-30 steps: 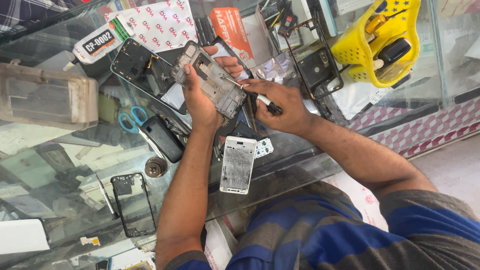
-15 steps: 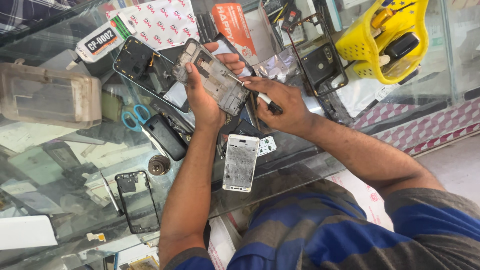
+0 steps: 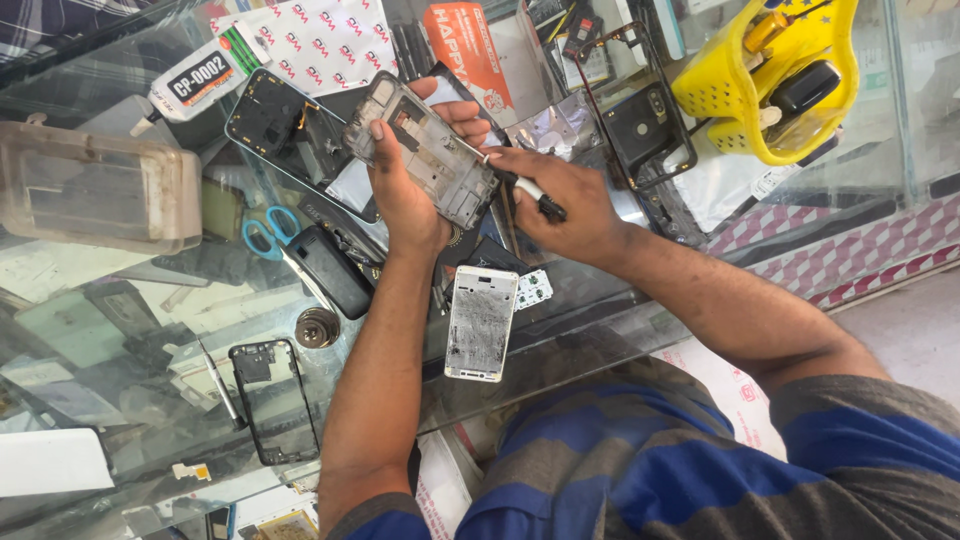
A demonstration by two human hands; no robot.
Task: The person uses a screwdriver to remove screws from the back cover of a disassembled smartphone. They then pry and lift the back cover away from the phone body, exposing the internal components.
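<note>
Barely moved since before. Left hand (image 3: pixel 405 195) still gripping opened phone (image 3: pixel 430 150); right hand (image 3: pixel 560 205) pinching screwdriver (image 3: pixel 520 185) against it. Still apart, unfinished.

A glass display counter (image 3: pixel 120 330) fills the left and middle, daylight glinting off its top. Beyond the counter's right edge, patterned pink-and-white tiling (image 3: pixel 850 255) borders a plain pale floor (image 3: pixel 910 320).

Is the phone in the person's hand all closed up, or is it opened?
Opened. The phone in the left hand has no cover, its metal insides show, and the right hand pokes a screwdriver into it.
</note>
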